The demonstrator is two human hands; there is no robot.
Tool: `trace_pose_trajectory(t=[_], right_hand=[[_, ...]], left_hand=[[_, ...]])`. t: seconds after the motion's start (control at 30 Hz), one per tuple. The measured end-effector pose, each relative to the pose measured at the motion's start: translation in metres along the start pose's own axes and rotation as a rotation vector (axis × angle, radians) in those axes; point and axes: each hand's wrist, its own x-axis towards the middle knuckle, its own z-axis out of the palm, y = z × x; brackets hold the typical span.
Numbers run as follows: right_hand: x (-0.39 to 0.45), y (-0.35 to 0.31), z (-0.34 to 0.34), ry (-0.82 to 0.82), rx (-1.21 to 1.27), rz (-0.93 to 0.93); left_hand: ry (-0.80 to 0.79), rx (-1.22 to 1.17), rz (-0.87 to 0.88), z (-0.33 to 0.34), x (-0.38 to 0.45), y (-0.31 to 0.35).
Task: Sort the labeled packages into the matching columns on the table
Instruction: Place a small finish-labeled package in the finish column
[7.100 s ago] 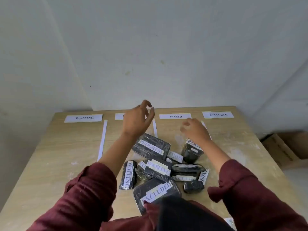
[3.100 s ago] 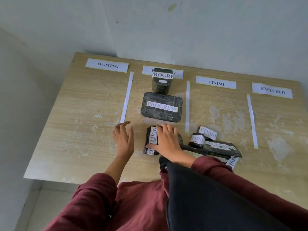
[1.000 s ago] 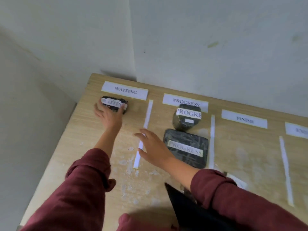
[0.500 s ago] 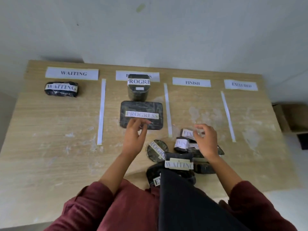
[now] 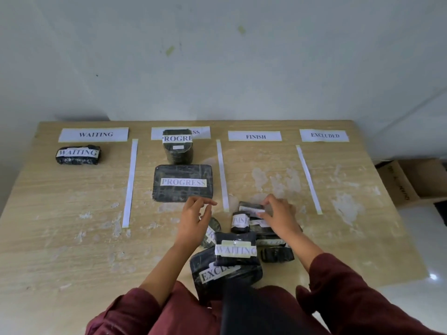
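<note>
Paper headers WAITING (image 5: 93, 134), PROGRESS (image 5: 200, 132), FINISH (image 5: 255, 136) and EXCLUDED (image 5: 324, 135) top four columns split by white strips. One black WAITING package (image 5: 78, 155) lies in the first column. Two PROGRESS packages, a small upright one (image 5: 177, 147) and a flat one (image 5: 183, 183), sit in the second. A pile near the front edge holds a WAITING package (image 5: 235, 251), an EXCLUDED package (image 5: 219, 274), a FINISH package (image 5: 240, 221) and others. My right hand (image 5: 278, 217) grips a small white-labelled package (image 5: 251, 207) at the pile's top. My left hand (image 5: 194, 220) hovers open beside the pile.
The wooden table (image 5: 60, 238) stands against a white wall. A cardboard box (image 5: 411, 182) sits on the floor off the right edge. A dark object (image 5: 254, 310) at my chest hides the table's front edge.
My right hand has closed on the small package at the top of the pile. My left hand has drifted right, off the flat PROGRESS package toward the pile.
</note>
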Motion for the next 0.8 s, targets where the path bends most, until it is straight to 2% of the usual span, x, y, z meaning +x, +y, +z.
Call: trace_pose_trajectory(t=[0.07, 0.13, 0.27, 0.33, 0.43, 0.53, 0.73, 0.8], right_hand=[[-0.002, 0.006, -0.004, -0.027, 0.109, -0.076], [0.003, 0.012, -0.014, -0.013, 0.386, -0.050], [0.036, 0.027, -0.037, 0.074, 1.065, 0.329], [0.060, 0.036, -0.045, 0.099, 1.257, 0.455], [0.097, 0.041, -0.053, 0.105, 1.328, 0.511], [0.130, 0.033, -0.055, 0.105, 1.192, 0.529], [0.182, 0.015, -0.049, 0.097, 1.118, 0.505], [0.188, 0.013, -0.044, 0.126, 1.003, 0.460]], left_hand=[[-0.029, 0.017, -0.013, 0.011, 0.006, 0.008], [-0.059, 0.040, -0.011, 0.024, 0.016, 0.018], [-0.126, 0.175, 0.017, 0.057, 0.047, 0.036], [-0.156, 0.303, -0.018, 0.076, 0.066, 0.040], [-0.211, 0.467, -0.129, 0.102, 0.093, 0.038], [-0.275, 0.581, -0.164, 0.120, 0.113, 0.029], [-0.364, 0.646, -0.232, 0.137, 0.130, 0.004], [-0.371, 0.656, -0.225, 0.138, 0.129, 0.001]])
